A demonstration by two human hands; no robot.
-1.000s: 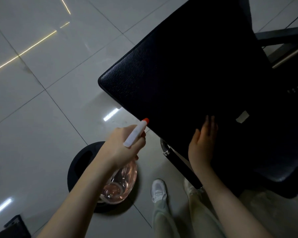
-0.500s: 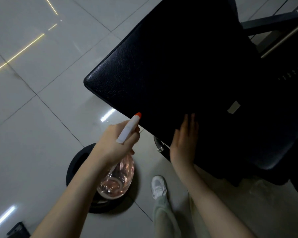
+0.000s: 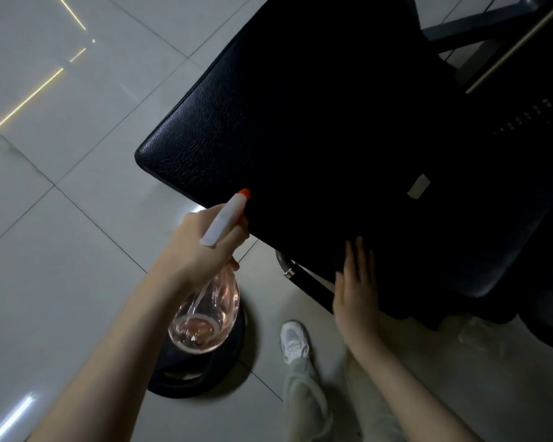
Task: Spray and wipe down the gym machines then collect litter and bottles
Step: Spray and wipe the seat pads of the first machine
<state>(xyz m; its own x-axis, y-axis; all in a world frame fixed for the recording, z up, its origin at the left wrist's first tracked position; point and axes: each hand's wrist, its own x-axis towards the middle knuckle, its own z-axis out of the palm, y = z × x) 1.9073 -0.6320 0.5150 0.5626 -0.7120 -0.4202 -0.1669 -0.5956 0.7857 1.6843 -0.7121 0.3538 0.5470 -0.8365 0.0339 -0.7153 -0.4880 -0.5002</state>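
A black padded bench pad (image 3: 300, 116) of a gym machine fills the upper right. My left hand (image 3: 201, 247) grips a clear spray bottle (image 3: 205, 314) with a white, orange-tipped nozzle that points at the pad's near edge. A little pinkish liquid sits in the bottle's bottom. My right hand (image 3: 356, 282) lies flat, fingers together, on the pad's near edge. I cannot tell whether a cloth is under it. A small pale patch (image 3: 419, 186) shows on the pad.
A black weight plate (image 3: 198, 374) lies on the pale tiled floor below the bottle. A metal support tube (image 3: 304, 282) runs under the pad. My white shoe (image 3: 294, 341) and light trousers stand below. Dark machine frame bars (image 3: 479, 27) cross the upper right.
My right hand has slid left and toward me along the pad's near edge. The spray bottle stays aimed at the pad, held in the same grip.
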